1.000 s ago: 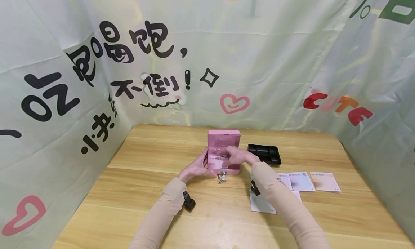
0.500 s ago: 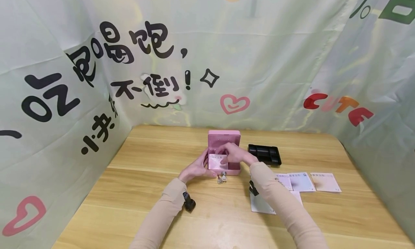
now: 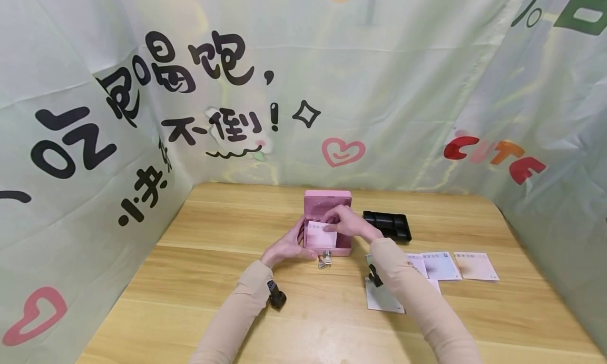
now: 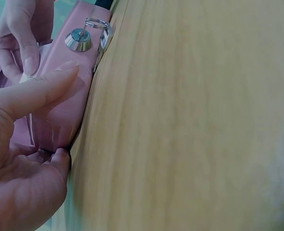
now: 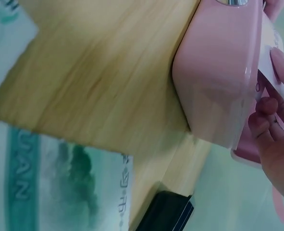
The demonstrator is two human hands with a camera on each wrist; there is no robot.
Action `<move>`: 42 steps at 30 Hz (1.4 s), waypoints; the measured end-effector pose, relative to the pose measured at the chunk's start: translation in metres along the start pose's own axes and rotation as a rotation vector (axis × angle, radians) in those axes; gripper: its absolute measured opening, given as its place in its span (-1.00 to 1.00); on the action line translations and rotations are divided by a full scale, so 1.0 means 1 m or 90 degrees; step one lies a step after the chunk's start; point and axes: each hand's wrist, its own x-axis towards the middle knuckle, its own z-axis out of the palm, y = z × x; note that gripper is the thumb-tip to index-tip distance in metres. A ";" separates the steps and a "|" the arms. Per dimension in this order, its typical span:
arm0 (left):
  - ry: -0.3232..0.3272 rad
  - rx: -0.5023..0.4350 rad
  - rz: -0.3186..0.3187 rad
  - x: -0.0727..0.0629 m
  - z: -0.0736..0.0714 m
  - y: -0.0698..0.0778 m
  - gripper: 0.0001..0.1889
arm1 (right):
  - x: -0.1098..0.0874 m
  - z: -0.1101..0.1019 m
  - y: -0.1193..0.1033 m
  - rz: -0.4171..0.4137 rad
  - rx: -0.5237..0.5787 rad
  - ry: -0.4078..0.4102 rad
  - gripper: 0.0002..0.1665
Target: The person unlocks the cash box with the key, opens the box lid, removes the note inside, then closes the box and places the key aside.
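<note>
A pink cash box (image 3: pixel 343 252) stands near the middle of the table, its lid (image 3: pixel 327 196) raised at the back. My left hand (image 3: pixel 286 246) grips the box's left side; in the left wrist view its thumb (image 4: pixel 45 91) lies along the front wall. Inside the box, my right hand (image 3: pixel 348 222) pinches a pale pink play banknote (image 3: pixel 321 237) by its upper right part. From the right wrist, the thumb (image 5: pixel 282 67) shows on the note's face with fingers curled behind. A key sits in the silver lock (image 4: pixel 78 40), and a second key (image 4: pixel 104 39) hangs from its ring.
Right of the box lies a black compartment tray (image 3: pixel 386 227). Several play banknotes are spread on the table's right side, among them a blue one (image 3: pixel 441 266), an orange one (image 3: pixel 476 266) and a greenish one (image 3: pixel 383 296), partly under my right forearm. Printed curtains (image 3: pixel 403 90) enclose the table.
The pink note has shifted up and slightly right in the box, and more of its face shows. My right hand has moved a little with it; my left hand has stayed put.
</note>
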 end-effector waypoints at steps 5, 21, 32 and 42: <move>0.002 0.003 -0.005 0.000 0.000 -0.002 0.32 | -0.006 -0.004 0.001 0.035 0.038 0.031 -0.83; -0.002 -0.012 -0.007 0.002 0.000 -0.001 0.32 | -0.044 -0.023 -0.003 0.041 0.093 0.133 -0.83; -0.002 -0.007 -0.006 0.003 -0.002 -0.002 0.32 | -0.073 -0.036 0.001 0.047 0.142 0.178 -0.78; -0.004 -0.007 -0.013 0.000 -0.003 0.000 0.34 | -0.099 -0.043 0.005 -0.003 0.160 0.231 -0.81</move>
